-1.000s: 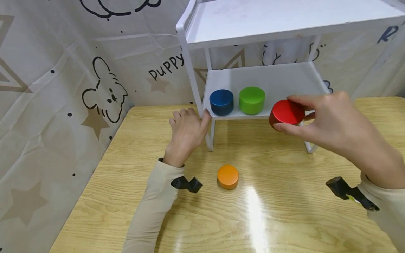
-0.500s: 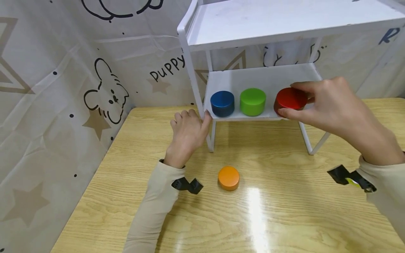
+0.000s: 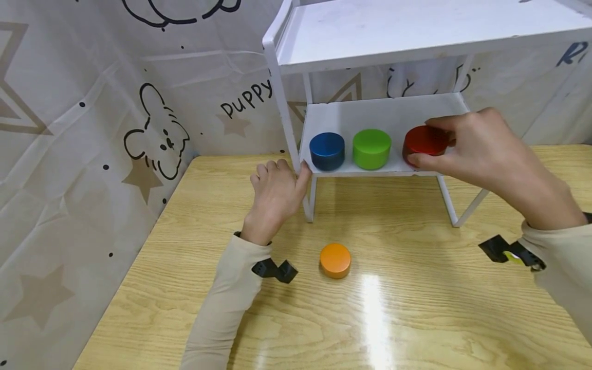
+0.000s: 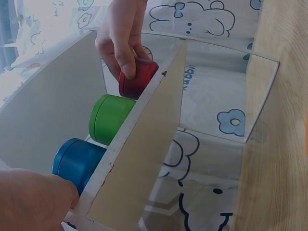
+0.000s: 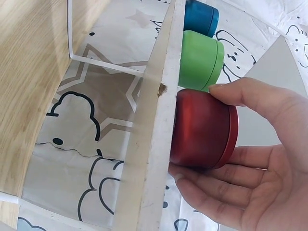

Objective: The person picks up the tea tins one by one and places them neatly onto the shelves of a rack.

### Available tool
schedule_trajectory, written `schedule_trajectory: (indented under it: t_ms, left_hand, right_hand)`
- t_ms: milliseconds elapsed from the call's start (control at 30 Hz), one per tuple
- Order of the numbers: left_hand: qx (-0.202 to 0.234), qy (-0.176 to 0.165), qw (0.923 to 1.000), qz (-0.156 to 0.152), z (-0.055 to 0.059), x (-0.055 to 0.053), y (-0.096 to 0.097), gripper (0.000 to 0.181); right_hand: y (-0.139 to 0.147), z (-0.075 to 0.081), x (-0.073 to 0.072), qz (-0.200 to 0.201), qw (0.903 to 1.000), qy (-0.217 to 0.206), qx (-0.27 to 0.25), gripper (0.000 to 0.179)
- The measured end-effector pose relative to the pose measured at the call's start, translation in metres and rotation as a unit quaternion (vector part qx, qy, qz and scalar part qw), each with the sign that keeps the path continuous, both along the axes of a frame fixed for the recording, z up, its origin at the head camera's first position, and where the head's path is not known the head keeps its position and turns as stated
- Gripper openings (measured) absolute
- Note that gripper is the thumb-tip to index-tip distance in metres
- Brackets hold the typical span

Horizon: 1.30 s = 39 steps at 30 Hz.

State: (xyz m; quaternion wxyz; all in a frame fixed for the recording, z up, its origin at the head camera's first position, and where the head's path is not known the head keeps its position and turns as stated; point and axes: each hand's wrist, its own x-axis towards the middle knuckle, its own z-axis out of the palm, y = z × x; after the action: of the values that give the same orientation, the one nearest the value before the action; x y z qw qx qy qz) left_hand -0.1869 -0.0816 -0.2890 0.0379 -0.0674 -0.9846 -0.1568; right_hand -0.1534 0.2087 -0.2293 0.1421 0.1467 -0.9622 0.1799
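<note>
In the head view, my right hand (image 3: 485,149) holds a red round lidded tin (image 3: 425,141) at the right of the middle shelf. Its thumb lies on the near side, fingers round the far side. The right wrist view shows the tin's base (image 5: 180,127) right at the shelf's front edge. My left hand (image 3: 277,198) grips the left front post of the white rack (image 3: 370,173), thumb at the shelf corner. Beside that thumb stands a blue round tin (image 3: 327,151), then a green one (image 3: 371,149), both upright in a row with the red one.
An orange round tin (image 3: 335,260) stands on the wooden table (image 3: 416,318) in front of the rack. Above the row is the rack's upper shelf (image 3: 416,31). A patterned cloth (image 3: 69,180) hangs behind and at the left.
My right hand has moved the red tin back and slightly right, from before the shelf's front edge onto the shelf beside the green tin. The left hand stays at the post.
</note>
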Motion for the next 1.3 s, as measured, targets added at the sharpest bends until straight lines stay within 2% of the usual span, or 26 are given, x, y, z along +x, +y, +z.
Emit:
schedule_trajectory:
  t_ms: [433,733,1300]
  left_hand:
    - [0.001,0.006,1.0,-0.001,-0.0006,0.0,-0.0004,0.058]
    - [-0.001,0.003,1.0,-0.003,-0.0004,-0.0003,0.0005,0.057]
    - [-0.002,0.007,1.0,-0.003,-0.0015,0.0,0.0002,0.058]
  right_hand:
    - [-0.0018,-0.0023,-0.0042,0.011,0.9999,-0.008,-0.005,0.041]
    - [-0.0022,-0.0059,-0.0036,0.008,0.9999,-0.011,-0.003,0.048]
    - [-0.0035,-0.0102,-0.003,0.024,0.9994,0.009,-0.021,0.045]
